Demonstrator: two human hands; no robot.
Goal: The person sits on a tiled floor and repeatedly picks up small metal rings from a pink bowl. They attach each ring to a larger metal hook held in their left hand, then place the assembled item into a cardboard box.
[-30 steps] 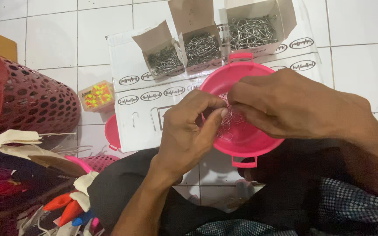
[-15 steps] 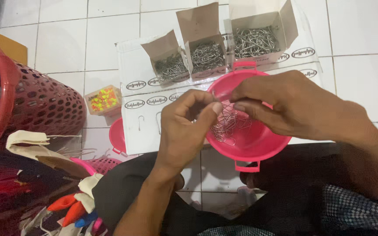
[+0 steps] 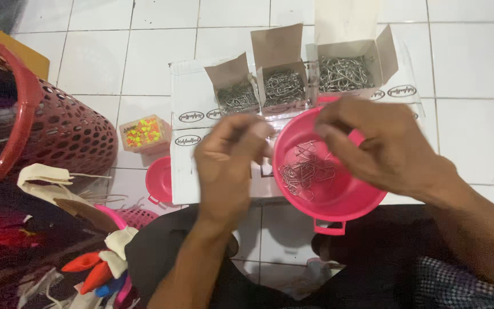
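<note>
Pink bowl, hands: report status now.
Left hand and right hand raised over pink bowl, grip contents blurred. Metal hooks loose inside. Three open hook boxes behind.

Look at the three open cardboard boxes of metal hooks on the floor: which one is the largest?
The rightmost box, directly behind the pink bowl. It is wider than the middle box and the left box, and shows the biggest heap of hooks.

Your bowl [image 3: 338, 194] sits at the near edge of the cardboard sheet [image 3: 192, 103], with wire hooks [image 3: 307, 169] inside it. Behind it, three open boxes [image 3: 281, 86] line the sheet's far edge. Left of the sheet lie a small tub [image 3: 144, 133] and a basket [image 3: 64, 131].
</note>
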